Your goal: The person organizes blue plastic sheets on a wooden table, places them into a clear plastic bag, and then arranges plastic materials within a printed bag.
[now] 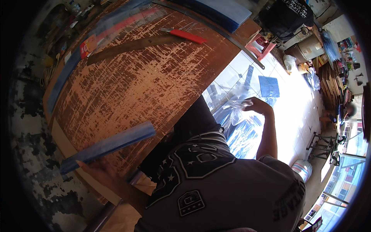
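My left hand is at the near left corner of the scratched brown table. It grips a long, folded strip of blue plastic film, with the thumb along the near edge; the other fingers are mostly hidden by the strip. Off the table's right side, my right hand is closed on crumpled clear plastic film. Below that hand, a shiny heap of blue and clear film lies in bright light.
On the table are a red-handled cutter, a worn flat strip, a red-orange packet and a stack of blue film. A metal ruler overhangs the edge. Beyond are a red stool and a person in black.
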`<state>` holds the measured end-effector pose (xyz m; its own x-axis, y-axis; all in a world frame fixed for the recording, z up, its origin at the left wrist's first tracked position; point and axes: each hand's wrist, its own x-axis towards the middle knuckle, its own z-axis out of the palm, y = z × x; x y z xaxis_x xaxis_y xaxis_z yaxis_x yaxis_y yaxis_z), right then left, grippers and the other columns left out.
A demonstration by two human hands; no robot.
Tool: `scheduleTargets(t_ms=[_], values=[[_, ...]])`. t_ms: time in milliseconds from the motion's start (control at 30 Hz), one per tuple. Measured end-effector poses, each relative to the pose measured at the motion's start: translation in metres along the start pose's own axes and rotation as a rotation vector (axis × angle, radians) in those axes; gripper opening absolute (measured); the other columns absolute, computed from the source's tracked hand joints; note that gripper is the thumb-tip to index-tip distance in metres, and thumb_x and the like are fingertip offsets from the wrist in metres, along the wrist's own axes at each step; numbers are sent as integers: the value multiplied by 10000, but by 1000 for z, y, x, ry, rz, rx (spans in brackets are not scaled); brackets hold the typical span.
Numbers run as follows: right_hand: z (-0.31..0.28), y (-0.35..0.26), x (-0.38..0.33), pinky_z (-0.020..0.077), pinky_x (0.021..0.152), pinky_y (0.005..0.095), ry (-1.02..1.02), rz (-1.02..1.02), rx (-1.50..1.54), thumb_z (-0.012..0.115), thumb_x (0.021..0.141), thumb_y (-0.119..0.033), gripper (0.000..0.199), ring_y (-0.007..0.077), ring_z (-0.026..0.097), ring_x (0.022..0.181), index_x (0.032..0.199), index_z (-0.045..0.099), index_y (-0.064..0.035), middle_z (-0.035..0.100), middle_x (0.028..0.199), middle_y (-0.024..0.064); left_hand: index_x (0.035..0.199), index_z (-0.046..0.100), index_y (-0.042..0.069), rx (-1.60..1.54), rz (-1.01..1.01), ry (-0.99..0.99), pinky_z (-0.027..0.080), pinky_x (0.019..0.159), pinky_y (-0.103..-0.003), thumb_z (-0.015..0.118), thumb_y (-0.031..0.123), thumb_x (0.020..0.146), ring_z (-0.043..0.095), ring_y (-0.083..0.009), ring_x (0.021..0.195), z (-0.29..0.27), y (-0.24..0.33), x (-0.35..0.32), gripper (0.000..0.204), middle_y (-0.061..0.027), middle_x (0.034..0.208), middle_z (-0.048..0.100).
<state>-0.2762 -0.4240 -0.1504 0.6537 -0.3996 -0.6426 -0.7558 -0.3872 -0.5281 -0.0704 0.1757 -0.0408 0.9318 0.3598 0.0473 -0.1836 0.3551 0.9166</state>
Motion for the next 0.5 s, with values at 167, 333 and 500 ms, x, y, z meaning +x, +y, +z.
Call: scheduleTargets(t_ms=[167,333,500], values=[[46,66,69,539,905,410,576,-6,-514,840,765,-213,481,309,698,1074,1192,683,-56,733,1112,162,1441,431,-2,-105,-174,22,471,1104,-466,536,505,1028,549,-299,1265,-17,3,0,662,-185,1381,536],[38,-18,46,537,928,375,-223,-254,-199,781,866,-255,303,246,703,1037,1103,737,-72,749,1071,111,1425,453,17,70,12,221,506,1038,-431,524,468,1045,583,-264,1213,18,5,-10,593,-166,1310,589],[44,-193,-42,546,948,376,-789,-736,95,704,925,-90,258,231,711,1055,1176,719,-32,747,1125,120,1457,413,35,55,90,42,532,989,-397,535,388,1052,594,-248,1194,6,0,-6,551,-163,1337,570]])
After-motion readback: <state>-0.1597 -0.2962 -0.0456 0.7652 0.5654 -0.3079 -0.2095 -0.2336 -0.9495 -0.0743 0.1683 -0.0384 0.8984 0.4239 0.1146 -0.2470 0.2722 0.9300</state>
